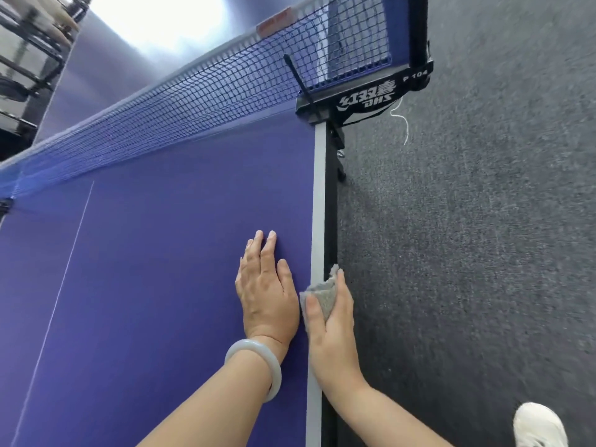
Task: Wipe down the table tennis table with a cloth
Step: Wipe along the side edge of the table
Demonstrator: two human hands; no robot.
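Observation:
The blue table tennis table fills the left of the head view, with a white side line along its right edge. My right hand grips a small grey cloth and holds it against that edge, thumb on top and fingers wrapped over the side. My left hand lies flat on the blue surface just left of the cloth, fingers straight, a pale bangle on its wrist.
The net crosses the table beyond my hands, clamped by a black net post at the right edge. Dark grey carpet lies right of the table. A white shoe shows at bottom right. Black shelving stands far left.

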